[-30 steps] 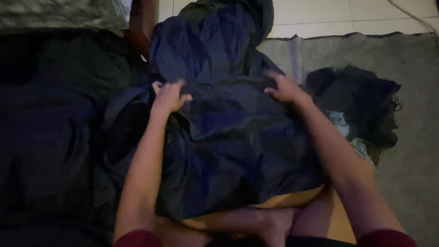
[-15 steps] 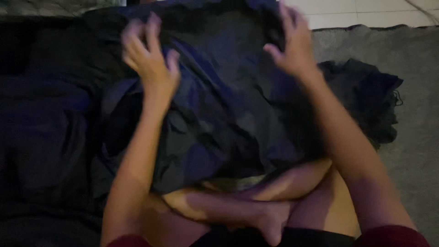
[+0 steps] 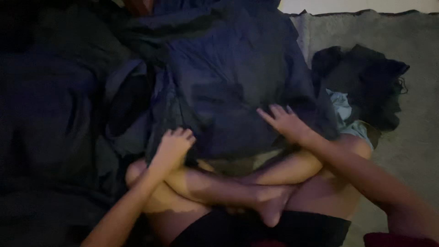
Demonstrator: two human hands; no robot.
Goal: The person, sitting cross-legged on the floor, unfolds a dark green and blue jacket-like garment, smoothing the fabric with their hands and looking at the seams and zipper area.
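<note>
My left hand (image 3: 173,145) is bunched on the near edge of the dark blue garment (image 3: 228,87), looks like gripping; right hand (image 3: 284,121) lies flat on it, fingers spread.

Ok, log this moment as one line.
left hand: gripping dark blue garment edge | right hand: flat on garment | black clothes: on grey rug

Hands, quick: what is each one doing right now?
Left hand: closed, gripping the edge of the dark blue cloth.
Right hand: open, fingers spread flat on the cloth.
</note>
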